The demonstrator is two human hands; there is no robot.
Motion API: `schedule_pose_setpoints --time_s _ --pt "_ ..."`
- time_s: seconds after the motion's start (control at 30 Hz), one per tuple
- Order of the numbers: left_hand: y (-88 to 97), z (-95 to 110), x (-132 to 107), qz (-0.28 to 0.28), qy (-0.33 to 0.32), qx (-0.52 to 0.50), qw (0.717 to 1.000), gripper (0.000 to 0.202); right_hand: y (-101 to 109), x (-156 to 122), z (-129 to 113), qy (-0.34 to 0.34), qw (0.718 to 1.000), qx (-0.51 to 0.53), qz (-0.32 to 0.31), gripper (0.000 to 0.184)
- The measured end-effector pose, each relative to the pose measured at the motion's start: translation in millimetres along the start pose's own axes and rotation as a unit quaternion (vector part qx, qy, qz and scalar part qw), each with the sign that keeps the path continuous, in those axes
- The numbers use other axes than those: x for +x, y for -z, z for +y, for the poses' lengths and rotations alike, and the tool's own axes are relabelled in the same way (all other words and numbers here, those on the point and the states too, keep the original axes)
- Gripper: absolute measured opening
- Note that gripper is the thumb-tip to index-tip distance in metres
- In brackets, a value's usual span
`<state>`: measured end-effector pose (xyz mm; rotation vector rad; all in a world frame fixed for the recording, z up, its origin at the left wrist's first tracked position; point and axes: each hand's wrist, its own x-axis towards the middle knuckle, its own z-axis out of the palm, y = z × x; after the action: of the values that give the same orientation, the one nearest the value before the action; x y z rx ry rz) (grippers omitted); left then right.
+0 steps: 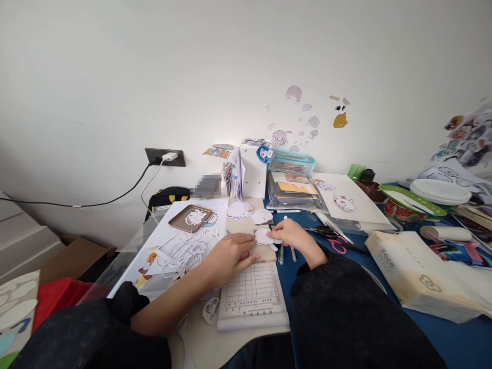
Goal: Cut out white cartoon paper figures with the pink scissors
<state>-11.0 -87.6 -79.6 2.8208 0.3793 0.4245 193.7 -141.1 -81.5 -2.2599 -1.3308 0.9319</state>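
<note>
Head view: right hand [292,237] pinches cutout [263,237] by edge; pens [281,254] close beside.

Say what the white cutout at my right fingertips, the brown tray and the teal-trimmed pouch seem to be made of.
White cutout: likely matte paper or thin card, being flat with a trimmed outline. Brown tray: smooth with a raised rim; plastic or coated metal, unclear which. Teal-trimmed pouch: probably glossy clear plastic, since contents show through.

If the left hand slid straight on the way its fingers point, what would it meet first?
The left hand would likely meet the white paper cutout first, pinched at its far side by the right hand; whether the left fingertips already touch it is unclear.
</note>
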Motion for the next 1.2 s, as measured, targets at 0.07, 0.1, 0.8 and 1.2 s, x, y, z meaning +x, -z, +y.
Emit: schedule_pose_setpoints --time_s 0.07,0.1,0.8,1.2 --pt "-0.6 0.2 -0.1 0.000 -0.001 -0.001 1.000 0.032 -0.9 0.4 0.8 -0.001 1.000 0.002 0.000 0.022" --pt "-0.8 0.1 -0.2 0.000 -0.001 -0.001 1.000 0.032 -1.2 0.3 1.3 0.000 1.000 0.003 -0.001 0.023" --pt "-2.7 -0.5 -0.5 0.002 -0.012 -0.018 1.000 0.035 -3.5 9.2 11.8 0.017 0.999 0.036 -0.017 0.024" --pt "-2.9 1.0 -0.5 0.013 0.006 0.002 1.000 0.031 -9.5 12.6 11.8 0.060 0.994 0.086 0.014 0.024"
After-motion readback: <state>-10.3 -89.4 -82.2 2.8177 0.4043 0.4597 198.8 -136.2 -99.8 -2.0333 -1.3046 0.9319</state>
